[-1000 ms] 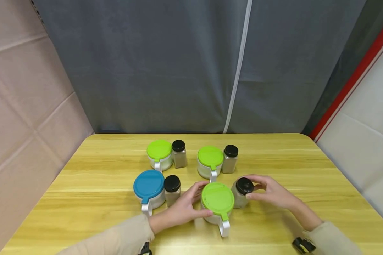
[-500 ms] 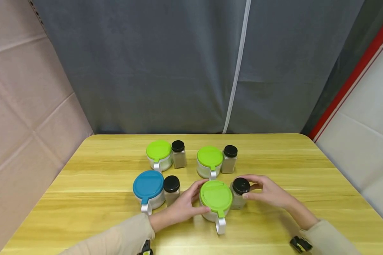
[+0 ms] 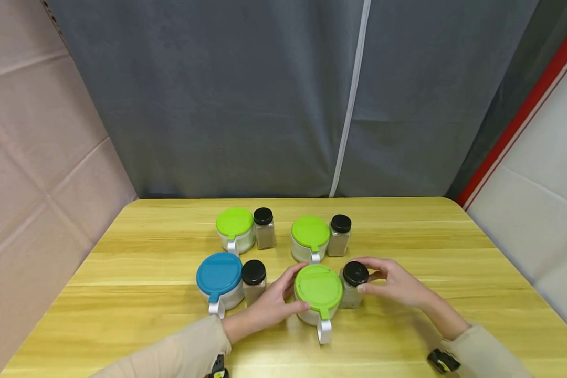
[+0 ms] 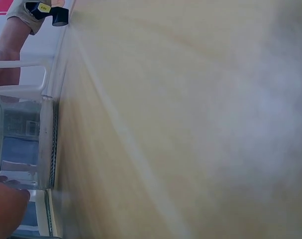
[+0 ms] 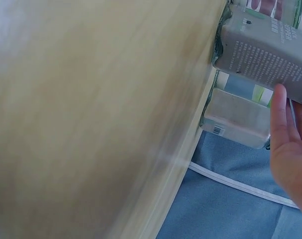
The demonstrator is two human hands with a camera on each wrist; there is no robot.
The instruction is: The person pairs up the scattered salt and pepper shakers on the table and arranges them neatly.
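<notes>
In the head view, my left hand [image 3: 275,305] grips the side of a seasoning jar with a green lid [image 3: 318,287], thumb on the near side and fingers behind. The jar's white handle [image 3: 324,332] points toward me. My right hand [image 3: 397,283] holds a square spice bottle [image 3: 351,295] by its black cap [image 3: 355,273], close against the jar's right side. The right wrist view shows printed text on the grey bottle [image 5: 262,50], with a fingertip at it. Clear jar walls [image 4: 21,134] appear in the left wrist view, beside the left thumb [image 4: 6,209].
A blue-lidded jar [image 3: 219,274] and a black-capped bottle [image 3: 254,281] stand left of my left hand. Farther back are two green-lidded jars [image 3: 234,222] [image 3: 310,232], each beside a bottle [image 3: 265,236] [image 3: 338,244]. The wooden table [image 3: 160,294] ends at a grey curtain [image 3: 245,105].
The held jar and bottle have slid slightly left and away from me, both hands with them. The jar's handle has swung a little left. Other jars and bottles stay put.
</notes>
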